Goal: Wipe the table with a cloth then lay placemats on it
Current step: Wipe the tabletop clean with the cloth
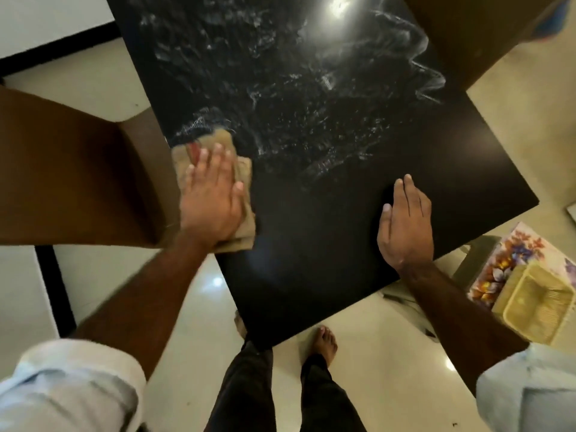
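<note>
A black glossy table [327, 251] fills the middle of the view, with white wet streaks across its far half. My left hand [212, 194] lies flat, fingers together, pressing a tan folded cloth [241, 173] onto the table's left edge. My right hand [405, 226] rests flat and empty on the near right part of the tabletop. A floral placemat [511, 260] lies off the table at the right, partly under a yellow plastic basket.
A brown chair [68, 182] stands tight against the table's left edge. Another brown chair [467, 35] sits at the far right corner. The yellow basket [536, 304] is low at the right. My bare feet and dark trousers stand at the table's near corner on pale floor tiles.
</note>
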Demonstrator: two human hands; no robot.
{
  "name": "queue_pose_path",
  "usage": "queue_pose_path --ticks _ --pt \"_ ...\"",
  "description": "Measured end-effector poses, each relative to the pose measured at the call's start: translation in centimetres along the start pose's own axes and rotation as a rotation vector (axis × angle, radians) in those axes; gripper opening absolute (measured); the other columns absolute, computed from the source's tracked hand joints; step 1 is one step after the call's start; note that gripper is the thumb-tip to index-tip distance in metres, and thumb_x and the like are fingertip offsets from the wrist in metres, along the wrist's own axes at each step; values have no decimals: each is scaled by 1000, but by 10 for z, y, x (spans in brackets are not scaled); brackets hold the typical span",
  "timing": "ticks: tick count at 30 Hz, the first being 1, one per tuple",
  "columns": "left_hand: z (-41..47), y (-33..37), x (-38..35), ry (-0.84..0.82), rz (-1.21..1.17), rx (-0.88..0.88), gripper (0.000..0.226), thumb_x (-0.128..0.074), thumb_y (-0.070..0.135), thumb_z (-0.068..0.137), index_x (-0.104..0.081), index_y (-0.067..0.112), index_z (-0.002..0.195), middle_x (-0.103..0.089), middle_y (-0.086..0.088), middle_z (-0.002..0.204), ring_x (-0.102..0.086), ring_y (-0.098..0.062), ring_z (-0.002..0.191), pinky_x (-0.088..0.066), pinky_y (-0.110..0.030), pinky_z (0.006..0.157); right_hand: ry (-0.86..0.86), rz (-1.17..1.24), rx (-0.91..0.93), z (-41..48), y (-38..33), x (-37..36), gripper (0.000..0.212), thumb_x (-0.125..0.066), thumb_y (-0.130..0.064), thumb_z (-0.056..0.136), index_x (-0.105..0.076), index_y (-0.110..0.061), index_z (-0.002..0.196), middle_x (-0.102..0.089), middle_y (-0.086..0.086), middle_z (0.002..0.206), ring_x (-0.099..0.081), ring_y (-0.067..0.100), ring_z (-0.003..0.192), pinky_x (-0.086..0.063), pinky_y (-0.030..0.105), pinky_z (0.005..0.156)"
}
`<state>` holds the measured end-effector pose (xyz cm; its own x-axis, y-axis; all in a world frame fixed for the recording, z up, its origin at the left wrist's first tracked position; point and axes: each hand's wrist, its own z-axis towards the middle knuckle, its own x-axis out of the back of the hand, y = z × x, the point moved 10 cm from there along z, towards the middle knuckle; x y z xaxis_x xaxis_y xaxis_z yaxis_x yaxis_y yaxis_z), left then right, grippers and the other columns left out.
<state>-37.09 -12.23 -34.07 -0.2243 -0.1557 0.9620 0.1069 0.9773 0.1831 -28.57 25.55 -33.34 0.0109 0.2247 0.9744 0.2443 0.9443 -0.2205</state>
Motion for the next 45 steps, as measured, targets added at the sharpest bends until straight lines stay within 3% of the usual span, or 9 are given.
queue_pose_path --ticks 6,14,21,25,28,34,38,41,45 --pt "98 -6 22 41 18 51 77 -13 52 113 -4 13 179 0 -10 188 1 -33 174 -5 -57 140 14 -28 9 5 -3 -3 58 -41 -31 118 -35 -3 169 -32 18 178 -32 35 163 -21 43 134" --pt "-16 190 -38 -150 37 -525 74 -18 50 116 3 16 178 12 -7 187 12 -30 173 -3 -57 138 21 -56 44 6 -5 -6 63 -33 -34 116 -40 2 166 -37 24 175 -37 38 161 -20 46 135" --pt "15 64 -13 -74 51 -268 74 -14 55 114 6 25 179 14 0 187 13 -26 173 -3 -61 138 -52 -101 21 11 -15 1 69 -27 -46 116 -38 -1 168 -33 22 177 -32 36 164 -19 48 136" --pt "81 55 10 20 38 -155 73 -17 52 114 -5 21 180 1 -1 188 1 -27 174 -10 -62 138 -11 -31 33 13 -43 5 69 -30 -47 116 -35 -3 170 -30 19 180 -31 35 164 -23 47 136" --pt "110 105 5 36 33 -170 74 -17 50 114 -6 19 179 1 -2 188 1 -29 174 -9 -62 138 35 67 -22 20 -60 6 71 -33 -48 116 -35 -4 171 -29 16 181 -30 34 164 -24 44 134" --pt "76 244 -30 -176 31 -569 77 -19 52 116 13 18 177 17 -4 186 16 -28 172 -3 -59 139 181 266 -144 27 -72 12 66 -29 -41 118 -35 -2 170 -31 17 180 -25 28 169 -21 46 138" --pt "97 167 13 -87 -334 -379 69 -32 38 117 -10 15 179 -11 -4 187 -6 -26 174 -7 -57 140 175 242 -223 40 -81 1 69 -30 -44 117 -33 -3 172 -29 17 181 -19 31 171 -25 55 136" --pt "118 62 25 -36 -109 -185 68 -26 45 117 -16 15 178 -14 -7 187 -8 -30 173 -13 -60 139 43 68 -217 54 -119 -21 79 -36 -59 113 -20 -18 178 -11 15 186 -4 39 173 -26 60 134" --pt "126 28 14 -32 71 -240 73 -12 52 115 -10 17 179 1 -3 188 3 -27 174 -7 -56 140 -41 -38 -141 65 -176 -39 80 -33 -66 111 -6 -36 179 12 16 186 10 41 172 -13 58 135"
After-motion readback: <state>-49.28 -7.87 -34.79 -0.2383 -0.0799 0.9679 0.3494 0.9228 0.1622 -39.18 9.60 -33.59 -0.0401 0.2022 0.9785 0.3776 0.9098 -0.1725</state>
